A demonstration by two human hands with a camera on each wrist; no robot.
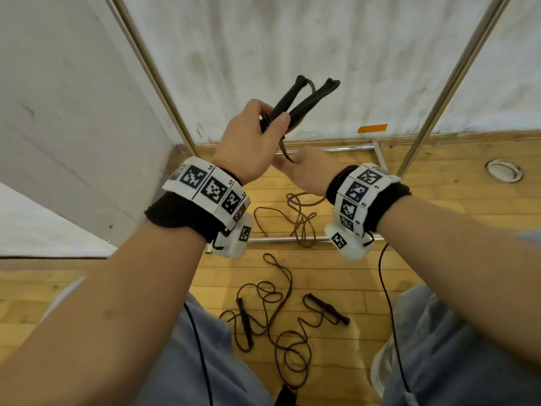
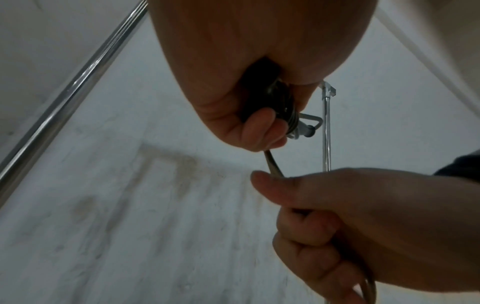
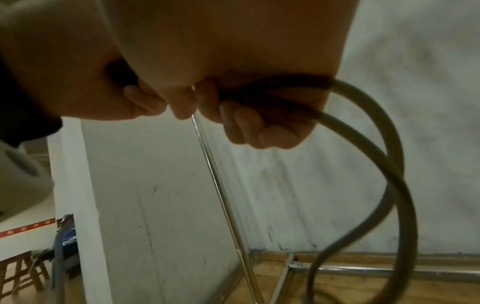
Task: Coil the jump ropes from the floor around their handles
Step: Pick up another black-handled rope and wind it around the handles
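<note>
Floor rope: a second jump rope [image 1: 275, 315] lies loose in tangled loops on the wooden floor [image 1: 336, 271] between the person's knees, its two black handles [image 1: 326, 309] flat and apart.
Far loops: more brown rope [image 1: 301, 218] sprawls over a metal base bar [image 1: 275, 239] just beyond.
Right hand: the right hand [image 1: 307, 171] sits low, fingers curled round the rope [image 3: 389, 164] that runs up to the other hand; a loop hangs below it.
Left hand: the left hand [image 1: 248, 142] is raised, clenched round the lower ends of two black handles held together [image 1: 304, 101], thumb across them.
Held handles: their tips fan apart above the fist.
Behind: a white wall [image 1: 292, 54], slanted metal poles [image 1: 146, 68], an orange tape strip [image 1: 372, 128].
</note>
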